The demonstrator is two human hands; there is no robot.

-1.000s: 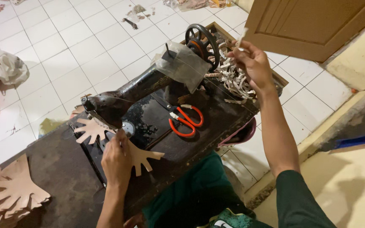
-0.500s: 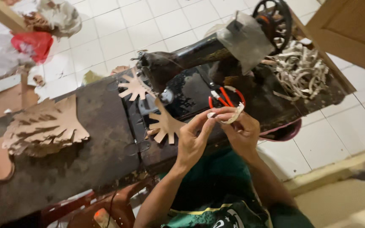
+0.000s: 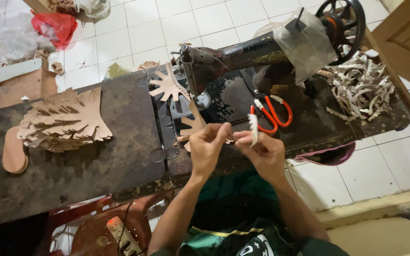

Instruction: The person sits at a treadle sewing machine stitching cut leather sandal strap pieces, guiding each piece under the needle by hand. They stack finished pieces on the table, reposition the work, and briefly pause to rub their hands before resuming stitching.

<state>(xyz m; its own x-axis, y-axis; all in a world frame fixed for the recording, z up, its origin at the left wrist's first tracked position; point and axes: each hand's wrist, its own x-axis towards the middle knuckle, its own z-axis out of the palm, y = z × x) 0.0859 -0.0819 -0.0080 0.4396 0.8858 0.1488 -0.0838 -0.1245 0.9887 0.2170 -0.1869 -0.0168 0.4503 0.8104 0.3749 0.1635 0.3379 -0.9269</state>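
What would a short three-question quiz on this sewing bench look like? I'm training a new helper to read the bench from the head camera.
1. True or false: the scissors with orange handles lie on the machine bed beyond both hands.
2. What do the left hand and the right hand hold between them?
A. a spool of thread
B. a narrow pale strip
C. the scissors
3. On which side of the sewing machine does the stack of tan cut pieces lie, the person's left or right?

Key:
1. True.
2. B; the fingertips of both hands pinch it.
3. Left, on the dark tabletop.
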